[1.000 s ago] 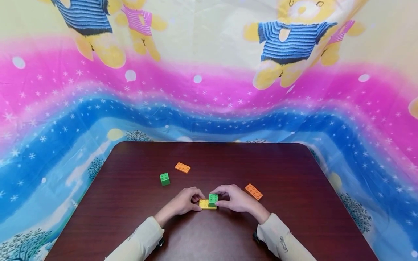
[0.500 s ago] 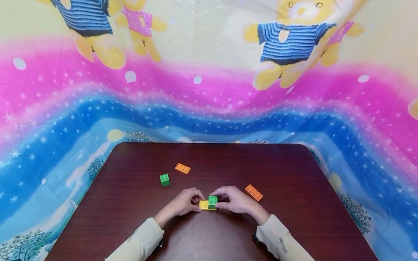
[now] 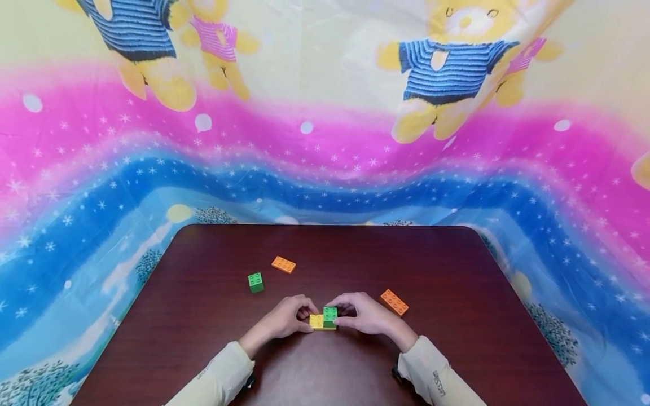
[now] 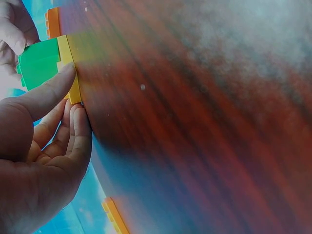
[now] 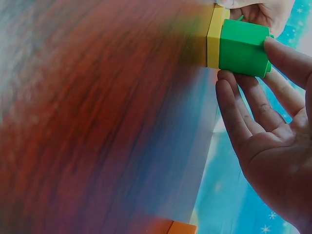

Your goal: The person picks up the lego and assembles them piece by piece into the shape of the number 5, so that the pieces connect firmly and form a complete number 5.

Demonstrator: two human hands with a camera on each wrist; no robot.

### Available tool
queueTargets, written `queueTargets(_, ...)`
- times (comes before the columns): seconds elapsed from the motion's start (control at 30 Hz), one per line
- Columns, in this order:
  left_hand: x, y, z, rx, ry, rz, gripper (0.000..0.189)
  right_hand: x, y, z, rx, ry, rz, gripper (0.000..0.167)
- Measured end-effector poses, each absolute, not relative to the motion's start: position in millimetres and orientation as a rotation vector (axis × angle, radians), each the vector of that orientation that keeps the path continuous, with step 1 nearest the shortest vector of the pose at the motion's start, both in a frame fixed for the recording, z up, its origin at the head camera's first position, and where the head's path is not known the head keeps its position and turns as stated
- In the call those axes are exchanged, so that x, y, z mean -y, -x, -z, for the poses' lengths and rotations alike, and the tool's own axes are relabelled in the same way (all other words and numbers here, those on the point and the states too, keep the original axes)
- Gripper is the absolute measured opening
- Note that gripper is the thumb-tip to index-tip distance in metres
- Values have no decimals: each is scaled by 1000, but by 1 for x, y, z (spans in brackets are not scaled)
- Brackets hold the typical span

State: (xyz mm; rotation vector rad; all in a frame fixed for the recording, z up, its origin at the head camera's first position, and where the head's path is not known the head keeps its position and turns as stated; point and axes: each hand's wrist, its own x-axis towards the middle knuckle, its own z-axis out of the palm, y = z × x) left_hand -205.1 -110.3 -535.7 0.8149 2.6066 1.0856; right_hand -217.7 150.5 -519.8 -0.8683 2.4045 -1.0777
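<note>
On the table before me lies a flat yellow toy building brick (image 3: 316, 322), its left end pinched between the thumb and fingers of my left hand (image 3: 284, 317). A square green building brick (image 3: 330, 316) sits on the right end of the yellow one. My right hand (image 3: 364, 313) holds it by its sides. The right wrist view shows the green brick (image 5: 243, 46) flush along the yellow brick (image 5: 213, 46), thumb at its studded top and fingers at its far side. In the left wrist view my thumb presses on the yellow brick (image 4: 73, 87).
Another green brick (image 3: 256, 282) stands to the left, farther back. An orange flat brick (image 3: 283, 265) lies beyond it, and a second orange brick (image 3: 394, 303) is just beyond my right hand. The dark wooden table (image 3: 325, 372) ends at a printed cloth (image 3: 325, 152).
The green brick has shifted slightly toward me over the yellow brick, now nearly even with its near edge. Both hands keep their grips. The head view has tipped up slightly.
</note>
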Motion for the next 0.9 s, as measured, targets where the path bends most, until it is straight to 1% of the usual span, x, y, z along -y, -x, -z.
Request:
queueTargets(0.5,110,204,535,-2604,-824,-1094,28,-149,221,520,-2386,843,1087,34)
queueTargets(0.9,110,203,534,-2597,-844,-1135,29,-148,221,520,-2403,839,1051,32)
